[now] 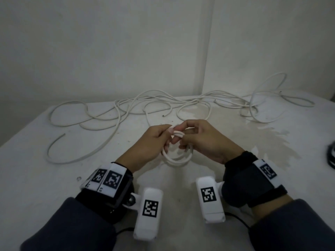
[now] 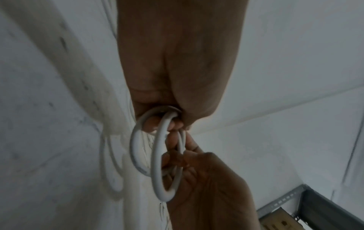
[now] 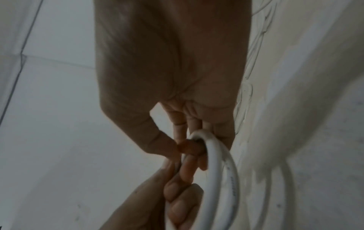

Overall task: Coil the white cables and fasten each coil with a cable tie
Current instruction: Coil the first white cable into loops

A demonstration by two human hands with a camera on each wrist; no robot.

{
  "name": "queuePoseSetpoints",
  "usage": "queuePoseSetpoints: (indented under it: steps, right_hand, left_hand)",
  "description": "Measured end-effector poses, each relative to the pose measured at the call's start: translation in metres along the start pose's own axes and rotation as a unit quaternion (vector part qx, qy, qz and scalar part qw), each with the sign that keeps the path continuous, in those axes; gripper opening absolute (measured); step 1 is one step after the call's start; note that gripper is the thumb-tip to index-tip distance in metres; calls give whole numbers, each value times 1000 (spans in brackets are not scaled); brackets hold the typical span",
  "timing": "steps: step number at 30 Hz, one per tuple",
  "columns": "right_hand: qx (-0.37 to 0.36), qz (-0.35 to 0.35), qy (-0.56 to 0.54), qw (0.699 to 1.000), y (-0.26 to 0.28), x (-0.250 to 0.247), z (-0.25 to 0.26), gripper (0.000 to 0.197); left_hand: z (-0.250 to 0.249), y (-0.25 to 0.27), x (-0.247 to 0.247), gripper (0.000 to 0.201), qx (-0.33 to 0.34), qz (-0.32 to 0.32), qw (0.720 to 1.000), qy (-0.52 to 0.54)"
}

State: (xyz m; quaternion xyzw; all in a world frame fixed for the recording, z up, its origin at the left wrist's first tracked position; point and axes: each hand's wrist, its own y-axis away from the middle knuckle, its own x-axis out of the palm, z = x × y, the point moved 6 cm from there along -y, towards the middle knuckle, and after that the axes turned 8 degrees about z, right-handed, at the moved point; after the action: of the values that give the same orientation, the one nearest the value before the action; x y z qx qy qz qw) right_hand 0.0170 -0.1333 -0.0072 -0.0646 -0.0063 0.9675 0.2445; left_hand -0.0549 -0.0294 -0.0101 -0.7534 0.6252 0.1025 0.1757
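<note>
On the stained white table (image 1: 54,178), loose white round cables (image 1: 116,113) sprawl tangled along the far edge behind a small coil of white cable (image 1: 176,156) held upright near the middle, pinched at its top by the left hand (image 1: 145,145) and right hand (image 1: 204,142).

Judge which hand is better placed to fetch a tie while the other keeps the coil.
Probably the right hand. The left hand has its fingers through the coil and could likely hold it alone; the right pinches only the top strands. No cable tie is visible, so its side is unknown.
</note>
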Motion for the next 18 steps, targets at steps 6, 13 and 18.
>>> queuePoseSetpoints:
  steps: [6, 13, 18]
  right_hand:
    - [5, 4, -29, 1000, 1, -5, -1, 26]
    - [-41, -50, 42, 997, 2, -13, 3, 18]
    - [-35, -8, 75, 997, 5, -8, 5, 23]
  left_hand:
    - [12, -2, -4, 27, -13, -74, 955, 286]
    - [7, -7, 10, 27, -44, -74, 964, 252]
    - [6, -6, 4, 35, -28, -106, 982, 153]
